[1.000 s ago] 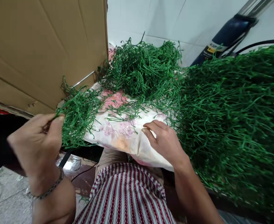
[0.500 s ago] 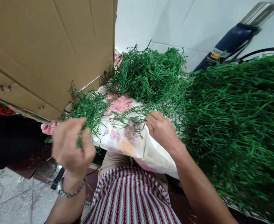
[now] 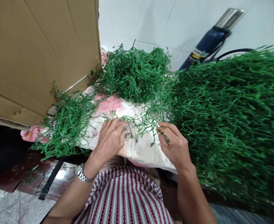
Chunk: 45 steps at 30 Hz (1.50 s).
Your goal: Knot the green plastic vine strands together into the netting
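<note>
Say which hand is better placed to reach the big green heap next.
Probably the right hand: it is beside the big green heap, while the left hand is over the floral cloth, farther away.

Floral cloth [image 3: 146,152], green stems [image 3: 134,74] in heaps

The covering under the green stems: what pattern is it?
White covering with pink flowers, best seen in head view.
</note>
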### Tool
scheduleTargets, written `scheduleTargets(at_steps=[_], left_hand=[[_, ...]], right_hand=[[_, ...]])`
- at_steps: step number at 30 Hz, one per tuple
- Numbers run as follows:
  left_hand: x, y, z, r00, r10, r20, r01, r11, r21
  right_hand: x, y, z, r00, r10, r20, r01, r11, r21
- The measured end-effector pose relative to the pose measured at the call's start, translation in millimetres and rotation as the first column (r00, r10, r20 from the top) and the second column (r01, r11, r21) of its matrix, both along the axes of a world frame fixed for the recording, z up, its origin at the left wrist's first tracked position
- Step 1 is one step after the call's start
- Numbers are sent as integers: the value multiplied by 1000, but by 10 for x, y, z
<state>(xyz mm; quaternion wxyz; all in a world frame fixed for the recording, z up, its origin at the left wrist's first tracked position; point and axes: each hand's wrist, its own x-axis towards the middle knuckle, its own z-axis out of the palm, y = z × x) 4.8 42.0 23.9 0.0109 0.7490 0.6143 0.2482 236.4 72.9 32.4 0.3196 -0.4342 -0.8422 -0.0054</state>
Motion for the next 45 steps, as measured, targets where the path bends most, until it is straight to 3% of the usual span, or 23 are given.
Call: scheduleTargets(at_steps=[4, 7, 10, 13, 16, 18, 20, 23, 27, 30, 35, 38, 42, 45], left_hand=[[69, 72, -71, 997, 58, -46, -61, 996, -62], [43, 81, -19, 994, 80, 77, -88, 991, 98], [79, 177, 127, 982, 50, 184, -89, 974, 206], [197, 349, 224, 995, -86, 57, 84, 996, 35], [265, 452, 206, 983, -175, -53, 161, 966, -200], [225, 440, 175, 990, -136, 26, 138, 965, -221], [131, 382, 164, 978, -68, 199, 100, 983, -155], [-7, 269, 180, 861, 48, 507, 18, 992, -124], [-17, 135, 169, 576, 174, 798, 75, 962, -264], [61, 35, 144, 405, 233, 884, 155, 935, -317], [193, -90, 143, 87, 392, 916, 280, 872, -400], [265, -128, 117, 7, 420, 908, 322, 858, -399], [352, -177, 58, -83, 457, 886, 361, 842, -401], [392, -200, 31, -115, 490, 864, 396, 820, -413]], right_hand=[[86, -64, 9, 996, -64, -67, 66, 997, 34], [152, -111, -10, 996, -50, -79, 50, 999, -2], [179, -142, -36, 993, -43, -109, 39, 999, -32], [181, -144, -62, 991, -41, -124, 37, 999, -37], [197, -128, -96, 993, -60, -105, 58, 998, -23], [217, -116, -126, 991, -97, -87, 98, 995, -1], [227, -105, -155, 987, -139, -79, 140, 990, 12], [204, -90, -168, 986, -145, -81, 145, 989, -9], [167, -88, -72, 998, -28, -49, 25, 997, -67], [171, -157, 95, 992, 78, -96, -90, 988, -128], [52, -380, 367, 908, 101, -407, -117, 993, -16], [-134, -444, 369, 921, 157, -355, -217, 967, -133], [-350, -420, 182, 987, 116, -111, -152, 893, -424], [-399, -411, 38, 985, 112, -131, -165, 834, -526]])
